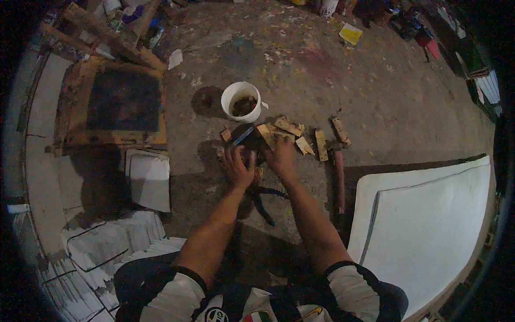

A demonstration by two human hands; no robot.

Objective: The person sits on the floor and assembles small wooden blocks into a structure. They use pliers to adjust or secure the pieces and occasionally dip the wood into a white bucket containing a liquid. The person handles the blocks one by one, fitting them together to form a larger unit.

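Observation:
My left hand (240, 167) is low over the floor with its fingers spread, beside a dark patch I cannot make out. Close by, my right hand (282, 160) has its fingers stretched toward a small pile of wooden blocks (288, 126); I see nothing held in it. One pale block (264, 135) lies just ahead of its fingertips. A slim bluish tool (243, 136) slants beyond my left fingers, and a small wood piece (226, 134) is left of it. Below my wrists, a plier-like tool (262, 206) spreads two dark handles.
Past my hands stands a white bucket (241, 102) with dark bits inside. At right lie more blocks (321, 145) and a reddish-brown handle (339, 180). A large white panel (429, 225) fills the lower right. A wooden frame (112, 140) and white sheets (115, 236) occupy the left.

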